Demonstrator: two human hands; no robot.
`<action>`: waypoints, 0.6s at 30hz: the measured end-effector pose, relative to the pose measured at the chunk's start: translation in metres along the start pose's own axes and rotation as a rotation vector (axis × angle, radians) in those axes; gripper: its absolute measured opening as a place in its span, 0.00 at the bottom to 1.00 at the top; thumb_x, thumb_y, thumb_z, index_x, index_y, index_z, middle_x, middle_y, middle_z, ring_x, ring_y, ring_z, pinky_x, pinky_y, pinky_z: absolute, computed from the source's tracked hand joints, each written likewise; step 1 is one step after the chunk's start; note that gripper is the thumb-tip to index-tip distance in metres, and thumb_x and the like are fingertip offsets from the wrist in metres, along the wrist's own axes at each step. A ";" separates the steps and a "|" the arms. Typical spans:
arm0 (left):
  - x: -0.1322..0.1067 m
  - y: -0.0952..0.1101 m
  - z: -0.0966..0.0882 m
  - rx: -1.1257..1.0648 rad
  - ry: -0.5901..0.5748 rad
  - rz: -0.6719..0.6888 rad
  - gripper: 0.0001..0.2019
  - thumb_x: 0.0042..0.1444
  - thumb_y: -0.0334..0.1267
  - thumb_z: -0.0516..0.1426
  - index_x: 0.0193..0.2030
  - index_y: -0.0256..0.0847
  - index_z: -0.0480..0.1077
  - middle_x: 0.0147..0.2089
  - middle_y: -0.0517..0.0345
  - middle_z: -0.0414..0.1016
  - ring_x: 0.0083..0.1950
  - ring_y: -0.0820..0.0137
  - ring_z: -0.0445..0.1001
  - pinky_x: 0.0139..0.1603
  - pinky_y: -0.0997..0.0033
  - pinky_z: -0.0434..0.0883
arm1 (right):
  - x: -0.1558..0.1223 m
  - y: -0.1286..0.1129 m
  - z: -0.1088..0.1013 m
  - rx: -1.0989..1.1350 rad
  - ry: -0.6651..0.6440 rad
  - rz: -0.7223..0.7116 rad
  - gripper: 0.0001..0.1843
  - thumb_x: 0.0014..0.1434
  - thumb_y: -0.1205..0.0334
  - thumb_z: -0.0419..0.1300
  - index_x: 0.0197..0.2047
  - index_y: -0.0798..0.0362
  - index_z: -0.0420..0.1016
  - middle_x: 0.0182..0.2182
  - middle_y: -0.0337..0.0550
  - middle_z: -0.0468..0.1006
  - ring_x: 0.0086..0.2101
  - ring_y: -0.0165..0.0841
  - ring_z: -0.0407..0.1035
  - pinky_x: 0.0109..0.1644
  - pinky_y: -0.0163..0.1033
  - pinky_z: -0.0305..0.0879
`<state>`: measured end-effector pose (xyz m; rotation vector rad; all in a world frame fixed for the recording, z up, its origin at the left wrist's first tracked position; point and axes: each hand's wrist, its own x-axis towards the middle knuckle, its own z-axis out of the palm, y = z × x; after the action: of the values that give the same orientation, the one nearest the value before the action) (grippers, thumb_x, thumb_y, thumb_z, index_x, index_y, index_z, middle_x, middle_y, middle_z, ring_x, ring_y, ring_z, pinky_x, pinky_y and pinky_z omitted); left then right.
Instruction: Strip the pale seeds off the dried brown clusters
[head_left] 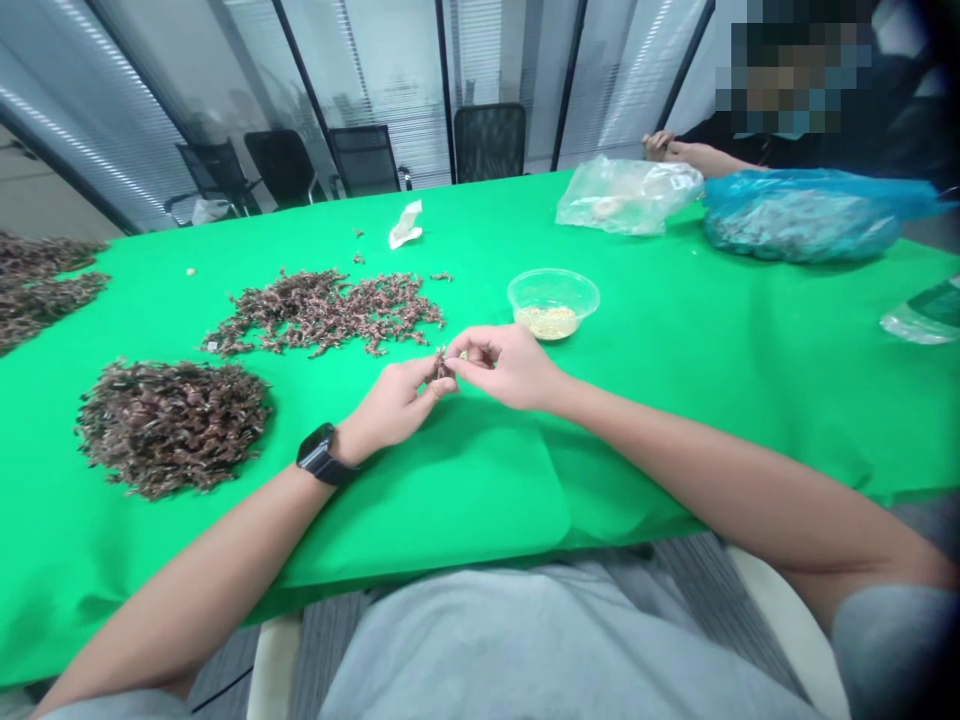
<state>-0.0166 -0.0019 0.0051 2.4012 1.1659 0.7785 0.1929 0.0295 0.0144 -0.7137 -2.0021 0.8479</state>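
My left hand and my right hand meet above the green table cover, both pinching one small brown dried pod between their fingertips. A black watch is on my left wrist. Just behind my hands lies a spread heap of brown pods. A denser pile of the same brown bits sits to the left of my left forearm. A clear plastic bowl with pale seeds in its bottom stands just beyond my right hand.
More brown heaps lie at the far left edge. A clear bag, a blue bag and another person's hands are at the far right. A crumpled white scrap lies mid-table. Black chairs stand behind.
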 end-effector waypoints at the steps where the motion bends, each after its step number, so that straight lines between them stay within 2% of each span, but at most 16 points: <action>1: 0.000 0.000 -0.001 0.068 0.002 0.020 0.21 0.70 0.53 0.47 0.41 0.38 0.72 0.36 0.55 0.78 0.36 0.66 0.73 0.39 0.68 0.66 | 0.000 -0.001 0.001 0.019 -0.003 0.022 0.09 0.59 0.59 0.62 0.35 0.57 0.78 0.18 0.30 0.62 0.20 0.23 0.53 0.26 0.32 0.48; 3: 0.002 0.001 -0.002 0.226 0.007 0.066 0.20 0.71 0.51 0.47 0.40 0.38 0.71 0.36 0.53 0.76 0.37 0.64 0.72 0.39 0.66 0.65 | 0.001 -0.004 0.001 0.076 -0.021 0.106 0.08 0.58 0.60 0.62 0.33 0.57 0.76 0.18 0.30 0.63 0.20 0.22 0.53 0.25 0.32 0.47; 7: 0.005 0.002 -0.005 0.481 -0.002 0.163 0.18 0.71 0.47 0.47 0.40 0.37 0.70 0.35 0.49 0.76 0.38 0.61 0.72 0.42 0.62 0.64 | 0.004 -0.012 -0.002 0.253 -0.098 0.383 0.09 0.57 0.59 0.63 0.29 0.56 0.72 0.17 0.31 0.63 0.19 0.22 0.52 0.22 0.31 0.45; 11: 0.006 0.004 -0.006 0.546 0.005 0.180 0.16 0.71 0.45 0.48 0.42 0.37 0.71 0.37 0.47 0.76 0.40 0.59 0.72 0.43 0.61 0.64 | 0.007 -0.013 -0.009 0.560 -0.253 0.607 0.14 0.54 0.58 0.67 0.25 0.55 0.68 0.15 0.27 0.53 0.18 0.21 0.45 0.20 0.31 0.43; 14: 0.004 0.004 -0.003 0.370 0.006 0.127 0.18 0.70 0.48 0.48 0.41 0.37 0.72 0.36 0.49 0.77 0.39 0.61 0.73 0.42 0.63 0.65 | 0.008 -0.008 -0.011 0.615 -0.268 0.605 0.15 0.52 0.55 0.70 0.29 0.56 0.72 0.17 0.28 0.57 0.18 0.20 0.44 0.20 0.30 0.42; 16: 0.002 0.004 0.000 0.186 0.001 0.079 0.18 0.70 0.50 0.49 0.41 0.38 0.73 0.37 0.52 0.78 0.39 0.64 0.74 0.42 0.66 0.66 | 0.007 -0.005 -0.010 0.535 -0.212 0.528 0.15 0.52 0.53 0.70 0.33 0.57 0.75 0.19 0.30 0.62 0.19 0.21 0.48 0.21 0.30 0.44; 18: 0.000 0.003 0.002 0.032 -0.003 0.034 0.19 0.69 0.51 0.50 0.42 0.38 0.74 0.39 0.54 0.79 0.39 0.65 0.75 0.41 0.69 0.67 | 0.007 -0.003 -0.008 0.423 -0.165 0.423 0.15 0.53 0.53 0.69 0.35 0.57 0.77 0.18 0.30 0.63 0.19 0.21 0.50 0.21 0.31 0.43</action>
<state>-0.0135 -0.0035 0.0045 2.4531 1.1476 0.7720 0.1962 0.0351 0.0235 -0.8493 -1.7434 1.5677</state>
